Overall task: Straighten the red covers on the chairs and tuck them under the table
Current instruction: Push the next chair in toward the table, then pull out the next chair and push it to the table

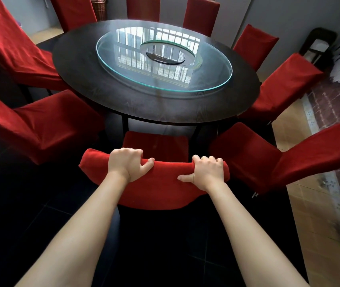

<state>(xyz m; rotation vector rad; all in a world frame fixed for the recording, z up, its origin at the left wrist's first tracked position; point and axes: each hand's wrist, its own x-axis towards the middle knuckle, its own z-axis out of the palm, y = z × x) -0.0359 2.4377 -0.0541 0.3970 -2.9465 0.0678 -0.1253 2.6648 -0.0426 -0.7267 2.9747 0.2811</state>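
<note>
left hand (128,165): gripped top edge of near chair (154,183) back, fingers curled over, thumb on near side
right hand (206,172): same grip, right end of the back
near chair: lower centre of frame, red-covered seat front at table (102,83) edge
other chairs (40,125): ringed the table
glass turntable (123,65): on tabletop, upper centre

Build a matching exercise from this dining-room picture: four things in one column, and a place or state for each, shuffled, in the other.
Things
1. left hand
2. glass turntable
3. wicker basket
4. folding chair

Places or states
A. in the far corner behind the chairs
B. grips the nearest chair's backrest
C. leans against the right wall
D. lies on the round table

Pairs: 1-B, 2-D, 3-A, 4-C
</note>
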